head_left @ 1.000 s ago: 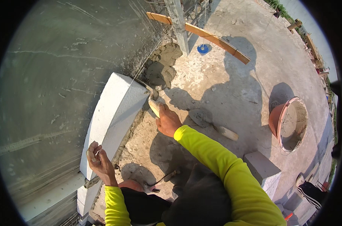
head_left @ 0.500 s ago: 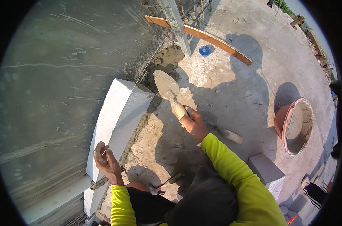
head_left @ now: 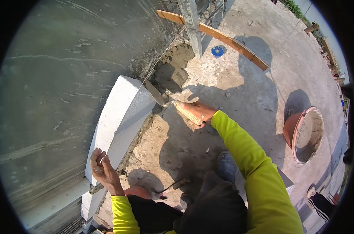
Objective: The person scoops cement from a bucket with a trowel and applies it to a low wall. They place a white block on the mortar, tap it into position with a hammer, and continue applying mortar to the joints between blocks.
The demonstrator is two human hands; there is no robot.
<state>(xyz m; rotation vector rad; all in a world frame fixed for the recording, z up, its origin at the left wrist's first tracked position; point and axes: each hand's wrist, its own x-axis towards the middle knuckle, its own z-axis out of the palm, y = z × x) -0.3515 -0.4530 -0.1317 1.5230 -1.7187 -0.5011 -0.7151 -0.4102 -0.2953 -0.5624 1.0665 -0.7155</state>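
My right hand (head_left: 200, 112) is closed round the wooden handle of a trowel (head_left: 155, 93). The blade is tipped on edge beside the far end of a long white block (head_left: 120, 105); whether it touches cannot be told. Just beyond that end lies a bed of wet grey mortar (head_left: 171, 70). My left hand (head_left: 104, 171) hovers over the near part of the block, fingers loosely curled, thumb apart, with nothing visible in it.
A smooth grey wall (head_left: 56, 101) stands to the left. A taut string (head_left: 163, 54) runs past the block to a grey post (head_left: 191, 29). An orange-brown plank (head_left: 233, 43), a hanging blue disc (head_left: 218, 51) and a mortar-stained bucket (head_left: 307, 134) are ahead and right.
My right hand has turned the trowel from blade flat and pointing away to blade on edge at the block's end. My left hand has shifted slightly nearer. A boot now shows below.
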